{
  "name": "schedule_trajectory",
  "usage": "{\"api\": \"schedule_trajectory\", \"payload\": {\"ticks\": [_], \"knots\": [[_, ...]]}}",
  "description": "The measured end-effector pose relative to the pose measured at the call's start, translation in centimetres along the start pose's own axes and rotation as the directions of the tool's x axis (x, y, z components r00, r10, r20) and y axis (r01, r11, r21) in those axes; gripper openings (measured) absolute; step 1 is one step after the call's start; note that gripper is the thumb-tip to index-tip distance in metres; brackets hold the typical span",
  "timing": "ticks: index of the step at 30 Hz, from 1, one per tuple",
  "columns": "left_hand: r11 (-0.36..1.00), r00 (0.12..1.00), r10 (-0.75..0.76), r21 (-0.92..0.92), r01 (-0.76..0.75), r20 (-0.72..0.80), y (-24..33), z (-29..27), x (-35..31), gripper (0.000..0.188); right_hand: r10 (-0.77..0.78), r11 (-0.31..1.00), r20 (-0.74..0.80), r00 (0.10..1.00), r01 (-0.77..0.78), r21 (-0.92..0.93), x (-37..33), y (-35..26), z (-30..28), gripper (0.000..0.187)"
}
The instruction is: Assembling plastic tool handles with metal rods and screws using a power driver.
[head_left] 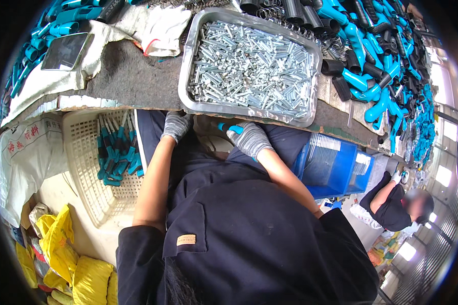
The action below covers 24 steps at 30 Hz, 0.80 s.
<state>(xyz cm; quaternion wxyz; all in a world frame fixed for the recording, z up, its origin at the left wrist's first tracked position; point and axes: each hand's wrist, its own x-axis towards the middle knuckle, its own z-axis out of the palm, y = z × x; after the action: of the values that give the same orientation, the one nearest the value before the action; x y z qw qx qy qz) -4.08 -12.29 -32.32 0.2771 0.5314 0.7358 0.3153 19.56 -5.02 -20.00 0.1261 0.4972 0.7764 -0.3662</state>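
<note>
My left hand (177, 126), in a grey knit glove, is at the bench's front edge above my lap. Its fingertips are hidden, and I cannot make out whether it holds anything. My right hand (252, 141), gloved the same way, is closed around a teal plastic handle (235, 129) just below the bench edge. Part of that handle shows beyond the thumb side; the fingers cover the rest. Directly above both hands, a grey tray (184, 81) full of loose metal pins and small fasteners rests on the bench.
Teal and black plastic parts (374, 96) pile up on the bench's right. White gloves (163, 30) and a dark flat screen (66, 51) lie left. A cream basket (81, 168) holds teal-handled tools (118, 152). Blue bins (328, 165) stand right; another person (392, 206) sits beyond.
</note>
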Motion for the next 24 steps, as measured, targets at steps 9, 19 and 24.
{"api": "schedule_trajectory", "payload": {"ticks": [9,19,24], "knots": [[0.966,0.939,-0.063,0.258,-0.029,0.339,-2.0,1.4,0.8,0.036,0.03,0.956,0.199,0.979,0.03,-0.291,2.2,-5.9,-0.3,0.048],[0.542,0.616,0.222,0.429,-0.722,0.756,17.5,1.9,-2.7,0.085,-0.308,0.908,-0.212,0.927,0.353,0.226,-0.7,-0.1,0.7,0.062],[0.542,0.599,0.18,0.429,-0.722,0.78,17.2,0.9,1.2,0.083,-0.144,0.985,0.041,0.989,0.14,0.098,-0.8,-1.7,0.9,0.068]]}}
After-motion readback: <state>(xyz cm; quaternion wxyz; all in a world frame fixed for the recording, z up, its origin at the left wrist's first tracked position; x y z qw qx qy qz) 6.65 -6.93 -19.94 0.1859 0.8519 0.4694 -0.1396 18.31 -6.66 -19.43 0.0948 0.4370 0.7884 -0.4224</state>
